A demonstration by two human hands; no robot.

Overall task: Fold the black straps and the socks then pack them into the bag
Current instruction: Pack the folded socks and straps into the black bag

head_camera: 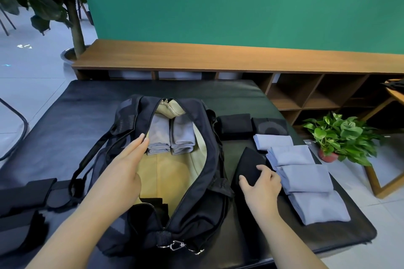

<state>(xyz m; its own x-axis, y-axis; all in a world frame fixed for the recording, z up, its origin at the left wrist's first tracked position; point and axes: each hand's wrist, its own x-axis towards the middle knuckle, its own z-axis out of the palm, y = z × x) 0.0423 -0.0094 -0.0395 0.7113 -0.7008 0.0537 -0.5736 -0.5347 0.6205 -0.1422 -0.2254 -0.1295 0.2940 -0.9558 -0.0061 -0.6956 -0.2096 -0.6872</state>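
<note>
An open black duffel bag point(209, 159) with a tan lining lies on the black mat. Two folded grey socks point(170, 135) sit inside at its far end, and a black strap point(157, 203) shows at its near end. My left hand point(124, 170) rests with straight fingers on the bag's left zipper edge. My right hand point(260, 183) grips a folded black piece point(249, 164) lying right of the bag. Several folded light-blue socks point(303, 177) lie in a row further right. Two folded black pieces point(251, 125) lie behind them. More black straps point(24, 199) lie at the left.
The black mat point(87, 98) covers a low table. A wooden shelf bench point(218, 59) runs behind it under a green wall. A potted plant point(341, 137) stands on the floor at the right, beside a wooden frame. A tree in a pot stands at the far left.
</note>
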